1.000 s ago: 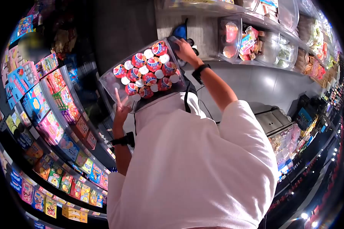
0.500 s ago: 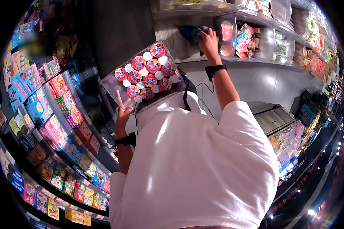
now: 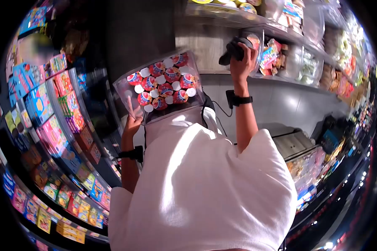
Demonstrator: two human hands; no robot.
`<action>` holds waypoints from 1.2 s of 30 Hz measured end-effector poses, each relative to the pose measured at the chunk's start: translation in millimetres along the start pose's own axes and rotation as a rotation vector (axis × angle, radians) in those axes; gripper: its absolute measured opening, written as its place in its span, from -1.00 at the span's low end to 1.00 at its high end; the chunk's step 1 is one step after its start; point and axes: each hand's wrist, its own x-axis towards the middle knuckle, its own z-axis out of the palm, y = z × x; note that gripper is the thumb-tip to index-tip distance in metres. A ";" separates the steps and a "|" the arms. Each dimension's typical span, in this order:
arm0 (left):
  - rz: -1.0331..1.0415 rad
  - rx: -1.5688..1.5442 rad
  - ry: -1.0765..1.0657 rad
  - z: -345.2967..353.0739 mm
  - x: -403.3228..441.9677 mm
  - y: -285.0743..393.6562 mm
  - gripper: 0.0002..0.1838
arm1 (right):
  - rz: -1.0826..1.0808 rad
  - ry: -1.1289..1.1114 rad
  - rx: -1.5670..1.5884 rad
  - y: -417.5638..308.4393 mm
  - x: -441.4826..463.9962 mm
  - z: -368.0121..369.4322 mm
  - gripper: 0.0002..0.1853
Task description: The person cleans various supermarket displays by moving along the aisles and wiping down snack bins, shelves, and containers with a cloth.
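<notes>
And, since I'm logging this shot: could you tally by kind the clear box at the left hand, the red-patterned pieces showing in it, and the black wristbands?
Clear box: 1
Red-patterned pieces showing: 10
Black wristbands: 2
Total: 13

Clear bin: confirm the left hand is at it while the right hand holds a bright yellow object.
Not right: the object in the right hand is dark, as the head view shows. The left hand is at the clear bin.
</notes>
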 end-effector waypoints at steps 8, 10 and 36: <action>0.039 0.149 0.105 27.0 -14.4 -25.6 -0.23 | 0.144 -0.810 0.014 57.3 -41.5 72.5 -0.55; 0.007 0.125 0.127 34.2 -19.5 -33.4 -0.35 | 0.299 -1.011 0.005 72.7 -51.2 88.8 -0.49; -0.045 0.422 0.051 57.6 -47.6 -39.4 -0.30 | 0.093 -1.377 0.612 50.3 0.5 216.0 -0.65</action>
